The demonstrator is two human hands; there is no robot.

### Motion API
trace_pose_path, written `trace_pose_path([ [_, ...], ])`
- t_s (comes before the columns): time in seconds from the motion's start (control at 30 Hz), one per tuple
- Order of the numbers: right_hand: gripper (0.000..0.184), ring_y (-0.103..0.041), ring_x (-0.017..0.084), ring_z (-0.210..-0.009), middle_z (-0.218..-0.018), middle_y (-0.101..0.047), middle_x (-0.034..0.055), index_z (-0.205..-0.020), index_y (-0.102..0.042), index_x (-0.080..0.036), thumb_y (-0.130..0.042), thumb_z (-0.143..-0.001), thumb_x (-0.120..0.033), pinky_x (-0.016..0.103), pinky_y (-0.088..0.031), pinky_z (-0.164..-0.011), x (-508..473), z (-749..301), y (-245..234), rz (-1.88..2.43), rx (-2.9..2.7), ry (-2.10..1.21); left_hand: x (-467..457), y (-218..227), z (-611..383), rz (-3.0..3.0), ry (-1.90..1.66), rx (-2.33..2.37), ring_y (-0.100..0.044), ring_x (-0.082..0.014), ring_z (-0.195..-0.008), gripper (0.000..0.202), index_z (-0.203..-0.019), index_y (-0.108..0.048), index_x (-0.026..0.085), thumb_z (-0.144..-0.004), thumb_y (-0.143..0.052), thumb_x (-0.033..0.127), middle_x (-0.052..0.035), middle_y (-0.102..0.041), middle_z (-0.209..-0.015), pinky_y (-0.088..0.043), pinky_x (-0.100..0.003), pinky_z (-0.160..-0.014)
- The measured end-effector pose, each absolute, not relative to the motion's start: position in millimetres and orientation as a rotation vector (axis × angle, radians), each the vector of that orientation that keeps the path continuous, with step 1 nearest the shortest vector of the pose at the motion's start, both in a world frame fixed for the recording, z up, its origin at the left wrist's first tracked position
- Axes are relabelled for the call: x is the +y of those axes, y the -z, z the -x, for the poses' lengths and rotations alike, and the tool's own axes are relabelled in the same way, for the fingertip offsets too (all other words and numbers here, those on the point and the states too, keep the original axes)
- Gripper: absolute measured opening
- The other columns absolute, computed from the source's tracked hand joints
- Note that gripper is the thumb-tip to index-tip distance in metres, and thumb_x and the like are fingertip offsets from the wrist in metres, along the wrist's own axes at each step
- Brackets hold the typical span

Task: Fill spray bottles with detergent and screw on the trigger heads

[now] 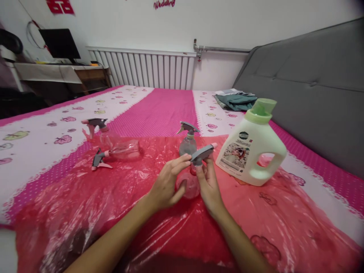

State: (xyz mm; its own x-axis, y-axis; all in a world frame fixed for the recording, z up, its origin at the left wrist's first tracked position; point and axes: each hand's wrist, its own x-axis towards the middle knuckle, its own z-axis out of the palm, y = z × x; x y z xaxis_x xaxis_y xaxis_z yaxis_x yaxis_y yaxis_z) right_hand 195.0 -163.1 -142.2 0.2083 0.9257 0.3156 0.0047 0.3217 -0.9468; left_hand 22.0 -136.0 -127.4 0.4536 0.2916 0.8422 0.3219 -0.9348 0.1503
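A clear spray bottle [188, 185] with a grey trigger head [202, 153] stands on the red plastic sheet [85, 212] in front of me. My left hand [167, 184] wraps the bottle's left side, fingertips touching the grey head. My right hand [209, 182] pinches the head's collar from the right. A second upright spray bottle [187, 140] with a grey head stands just behind.
A white detergent jug [251, 146] with a green cap stands to the right. Two more spray bottles [118, 149] lie on their sides at the left. Folded clothes [237, 99] rest by the grey headboard [313, 87]. A radiator [142, 68] and a desk line the far wall.
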Motion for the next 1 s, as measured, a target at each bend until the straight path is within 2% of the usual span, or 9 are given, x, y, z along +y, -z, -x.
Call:
trace_pose_path([
  [0.13,0.054,-0.076,0.024,-0.129,-0.134,-0.08,0.0083,-0.13,-0.065,-0.03,-0.063,-0.102,-0.076,0.045,-0.059,-0.118,-168,-191,149,1.041,-1.119,-0.825,-137,142,-24,2.634,1.572,-0.56,-0.063,-0.0283,-0.157,0.08,-0.178,-0.031,0.022,-0.105,-0.063,0.014,-0.0198,-0.068,-0.158,-0.063,-0.049,-0.124],
  [0.3,0.053,-0.074,0.024,-0.133,-0.138,-0.079,0.0092,-0.135,-0.063,-0.03,-0.064,-0.104,-0.072,0.044,-0.058,-0.117,-173,-186,159,1.043,-1.092,-0.807,-142,158,-28,2.628,1.594,-0.571,-0.059,-0.0294,-0.16,0.092,-0.182,-0.024,0.023,-0.104,-0.074,0.021,-0.0219,-0.06,-0.166,-0.061,-0.049,-0.127],
  [0.4,0.054,-0.074,0.025,-0.134,-0.138,-0.079,0.0096,-0.135,-0.063,-0.029,-0.065,-0.103,-0.073,0.043,-0.059,-0.115,-171,-182,160,1.016,-1.098,-0.808,-141,168,-33,2.68,1.68,-0.611,-0.051,-0.0305,-0.168,0.098,-0.183,-0.019,0.029,-0.104,-0.077,0.024,-0.0216,-0.046,-0.18,-0.057,-0.051,-0.132],
  [0.5,0.055,-0.075,0.024,-0.134,-0.143,-0.077,0.0107,-0.138,-0.061,-0.029,-0.064,-0.104,-0.072,0.043,-0.06,-0.114,-169,-181,160,0.998,-1.083,-0.782,-138,177,-39,2.814,1.844,-0.758,-0.045,-0.0357,-0.173,0.115,-0.185,-0.006,0.035,-0.101,-0.084,0.031,-0.0215,-0.025,-0.192,-0.055,-0.058,-0.134],
  [0.57,0.054,-0.074,0.023,-0.135,-0.148,-0.075,0.011,-0.141,-0.06,-0.029,-0.065,-0.105,-0.069,0.042,-0.06,-0.115,-170,-181,161,0.993,-1.069,-0.751,-136,179,-41,2.96,1.913,-0.927,-0.051,-0.0379,-0.169,0.121,-0.184,-0.005,0.037,-0.097,-0.089,0.037,-0.0219,-0.031,-0.19,-0.055,-0.06,-0.132],
  [0.6,0.052,-0.074,0.023,-0.135,-0.147,-0.075,0.0107,-0.14,-0.06,-0.029,-0.066,-0.105,-0.067,0.042,-0.059,-0.115,-171,-181,162,0.994,-1.064,-0.734,-136,178,-42,3.04,1.901,-1.017,-0.057,-0.0381,-0.164,0.116,-0.183,-0.013,0.035,-0.096,-0.09,0.038,-0.0211,-0.042,-0.185,-0.056,-0.06,-0.132],
  [0.7,0.048,-0.073,0.024,-0.133,-0.139,-0.077,0.0098,-0.135,-0.064,-0.028,-0.072,-0.102,-0.062,0.043,-0.056,-0.118,-175,-182,164,1.004,-1.048,-0.67,-138,171,-41,3.202,1.717,-1.273,-0.069,-0.0376,-0.15,0.08,-0.165,-0.05,0.027,-0.095,-0.088,0.038,-0.0168,-0.067,-0.164,-0.056,-0.06,-0.131],
  [0.8,0.047,-0.072,0.026,-0.134,-0.14,-0.076,0.0109,-0.135,-0.065,-0.027,-0.074,-0.101,-0.06,0.045,-0.054,-0.119,-177,-181,162,1.015,-1.015,-0.615,-140,164,-39,3.205,1.573,-1.416,-0.072,-0.0383,-0.145,0.066,-0.155,-0.059,0.023,-0.096,-0.084,0.04,-0.0166,-0.071,-0.16,-0.057,-0.061,-0.128],
  [1.0,0.045,-0.075,0.028,-0.126,-0.128,-0.081,0.0113,-0.125,-0.072,-0.025,-0.078,-0.098,-0.06,0.047,-0.057,-0.116,-176,-183,153,1.018,-1.012,-0.598,-137,169,-39,3.184,1.526,-1.416,-0.066,-0.0402,-0.152,0.074,-0.161,-0.054,0.023,-0.096,-0.083,0.042,-0.0188,-0.066,-0.166,-0.054,-0.063,-0.13],
])
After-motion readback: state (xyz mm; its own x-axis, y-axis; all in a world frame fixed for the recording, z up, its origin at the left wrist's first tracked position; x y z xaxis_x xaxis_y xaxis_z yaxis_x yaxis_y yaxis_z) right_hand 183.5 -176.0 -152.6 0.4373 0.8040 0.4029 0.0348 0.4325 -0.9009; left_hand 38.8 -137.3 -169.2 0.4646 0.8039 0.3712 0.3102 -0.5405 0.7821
